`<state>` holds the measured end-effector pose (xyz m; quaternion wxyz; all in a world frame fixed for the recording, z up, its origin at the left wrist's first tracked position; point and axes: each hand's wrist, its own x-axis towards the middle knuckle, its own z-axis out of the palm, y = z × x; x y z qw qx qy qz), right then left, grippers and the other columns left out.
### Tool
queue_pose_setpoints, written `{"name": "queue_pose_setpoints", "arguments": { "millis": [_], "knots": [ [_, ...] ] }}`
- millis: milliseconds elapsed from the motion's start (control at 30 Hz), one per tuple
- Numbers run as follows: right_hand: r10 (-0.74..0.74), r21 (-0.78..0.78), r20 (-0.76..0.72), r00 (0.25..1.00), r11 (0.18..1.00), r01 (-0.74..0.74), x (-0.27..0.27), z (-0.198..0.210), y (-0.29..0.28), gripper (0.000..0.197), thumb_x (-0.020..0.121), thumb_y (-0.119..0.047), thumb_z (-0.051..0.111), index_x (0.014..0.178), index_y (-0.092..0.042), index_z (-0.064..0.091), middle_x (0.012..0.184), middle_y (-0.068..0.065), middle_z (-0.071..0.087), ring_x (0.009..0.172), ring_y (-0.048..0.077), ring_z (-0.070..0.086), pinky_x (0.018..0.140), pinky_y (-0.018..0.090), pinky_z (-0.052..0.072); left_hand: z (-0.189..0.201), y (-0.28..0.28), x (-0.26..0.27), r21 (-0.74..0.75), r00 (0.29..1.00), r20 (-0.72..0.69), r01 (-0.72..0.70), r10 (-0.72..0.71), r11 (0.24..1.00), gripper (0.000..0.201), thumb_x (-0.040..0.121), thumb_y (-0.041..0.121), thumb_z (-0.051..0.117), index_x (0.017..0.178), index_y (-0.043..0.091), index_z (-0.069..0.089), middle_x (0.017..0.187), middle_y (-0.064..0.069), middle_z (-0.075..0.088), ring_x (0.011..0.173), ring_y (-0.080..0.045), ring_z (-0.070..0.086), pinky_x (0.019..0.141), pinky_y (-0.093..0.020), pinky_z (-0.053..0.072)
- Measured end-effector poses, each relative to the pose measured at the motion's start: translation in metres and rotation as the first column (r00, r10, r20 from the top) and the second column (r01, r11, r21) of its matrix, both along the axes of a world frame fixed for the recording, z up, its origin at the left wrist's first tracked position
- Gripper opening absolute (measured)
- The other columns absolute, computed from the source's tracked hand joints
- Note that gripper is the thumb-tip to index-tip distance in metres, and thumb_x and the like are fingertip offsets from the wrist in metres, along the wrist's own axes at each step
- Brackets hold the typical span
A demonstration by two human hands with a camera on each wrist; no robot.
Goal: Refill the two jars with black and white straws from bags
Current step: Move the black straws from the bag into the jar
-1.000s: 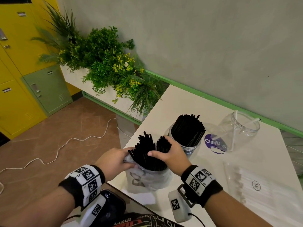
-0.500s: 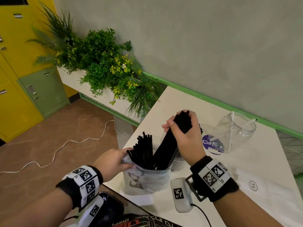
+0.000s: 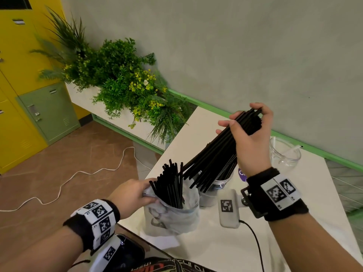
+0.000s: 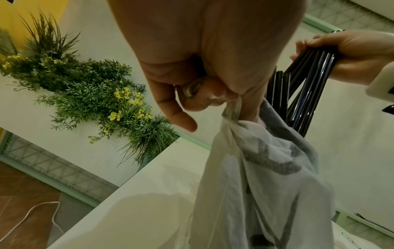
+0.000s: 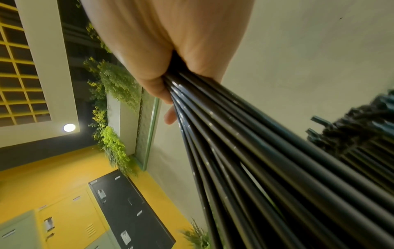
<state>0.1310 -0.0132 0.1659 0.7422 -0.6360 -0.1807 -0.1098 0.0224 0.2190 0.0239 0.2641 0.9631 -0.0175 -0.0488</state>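
Now, right grip (image 3: pixel 248 138) high on black straws (image 3: pixel 214 160) (tilted), left grip (image 3: pixel 131 195) pinching bag (image 3: pixel 172 218)

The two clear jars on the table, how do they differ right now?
The near jar is largely hidden behind the bundle of black straws held in the right hand; the far jar is in open view. The near jar has the bundle's lower ends at its mouth; the far jar holds only a couple of white straws and looks almost empty. Both are clear, lidless, and stand on the white table.
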Motion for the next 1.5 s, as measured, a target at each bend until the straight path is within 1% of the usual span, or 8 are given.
{"name": "queue_pose_setpoints", "arguments": {
  "millis": [333,467,700,800,1033,1200,1333,1500],
  "knots": [
    [-0.292,0.067,0.135,0.947,0.956,0.285,0.018,0.005,-0.022,0.044,0.09,0.011,0.047,0.114,-0.024,0.033,0.097,0.008,0.054,0.091,0.032,0.067,0.081,0.051,0.057,-0.002,0.0,0.002,-0.02,1.0,0.006,-0.003,0.003,1.0,0.035,0.083,0.034,0.067,0.116,0.035,0.058,0.084,0.004,0.069,0.083,-0.018,0.063,0.063,-0.028,0.041],
    [-0.304,0.015,0.176,0.936,0.952,0.307,0.009,-0.016,-0.018,0.046,0.09,0.013,0.046,0.112,-0.026,0.034,0.095,0.009,0.054,0.088,0.027,0.066,0.084,0.047,0.056,-0.002,-0.002,0.002,-0.006,1.0,0.008,-0.008,0.008,1.0,0.031,0.083,0.034,0.067,0.113,0.03,0.06,0.077,0.006,0.062,0.084,-0.021,0.062,0.061,-0.028,0.034],
    [-0.285,-0.032,0.307,0.908,0.951,0.309,-0.008,-0.033,-0.009,0.051,0.088,0.017,0.045,0.111,-0.028,0.037,0.094,0.018,0.054,0.086,0.038,0.061,0.087,0.055,0.05,-0.003,-0.001,0.001,-0.038,1.0,0.005,-0.005,0.005,0.999,0.034,0.083,0.036,0.067,0.115,0.037,0.058,0.072,0.014,0.056,0.072,-0.013,0.056,0.057,-0.022,0.036],
    [-0.276,-0.028,0.334,0.901,0.953,0.302,-0.01,-0.03,-0.01,0.051,0.088,0.016,0.045,0.112,-0.029,0.038,0.093,0.017,0.053,0.083,0.04,0.059,0.085,0.054,0.05,-0.005,0.002,0.001,-0.059,1.0,-0.012,-0.018,0.017,0.998,0.035,0.083,0.036,0.065,0.117,0.038,0.057,0.078,0.008,0.066,0.075,-0.014,0.06,0.063,-0.026,0.045],
    [-0.283,-0.042,0.25,0.926,0.952,0.302,0.004,-0.05,-0.002,0.049,0.089,0.011,0.05,0.112,-0.031,0.04,0.092,0.005,0.055,0.085,0.032,0.061,0.087,0.052,0.05,-0.005,0.001,0.001,-0.06,1.0,-0.026,-0.013,0.011,0.998,0.046,0.076,0.048,0.057,0.121,0.038,0.053,0.085,0.002,0.07,0.079,-0.015,0.063,0.07,-0.038,0.05],
    [-0.265,-0.213,0.187,0.946,0.929,0.302,0.008,-0.082,0.001,0.04,0.089,-0.006,0.064,0.106,-0.034,0.042,0.092,-0.009,0.059,0.09,0.007,0.059,0.087,0.025,0.047,-0.004,-0.001,0.002,-0.056,1.0,-0.023,-0.004,0.002,0.998,0.04,0.081,0.039,0.064,0.119,0.04,0.054,0.084,0.003,0.07,0.077,-0.015,0.062,0.068,-0.035,0.049],
    [-0.16,-0.515,0.11,0.981,0.835,0.194,0.011,-0.107,-0.002,0.031,0.086,-0.018,0.069,0.102,-0.033,0.048,0.097,-0.021,0.055,0.093,0.002,0.054,0.084,0.027,0.047,-0.004,-0.002,0.0,-0.059,1.0,-0.014,-0.004,0.003,0.998,0.039,0.081,0.038,0.065,0.118,0.04,0.055,0.08,0.002,0.069,0.073,-0.015,0.062,0.066,-0.035,0.049],
    [-0.031,-0.535,-0.028,0.999,0.845,0.011,0.019,-0.104,-0.013,0.015,0.095,-0.012,0.056,0.106,-0.02,0.062,0.105,-0.011,0.066,0.101,-0.004,0.056,0.099,0.034,0.046,-0.009,0.0,-0.001,-0.029,1.0,-0.022,-0.013,0.012,1.0,0.044,0.081,0.044,0.064,0.123,0.038,0.052,0.082,0.0,0.07,0.076,-0.017,0.063,0.068,-0.038,0.05]
  ]
}}
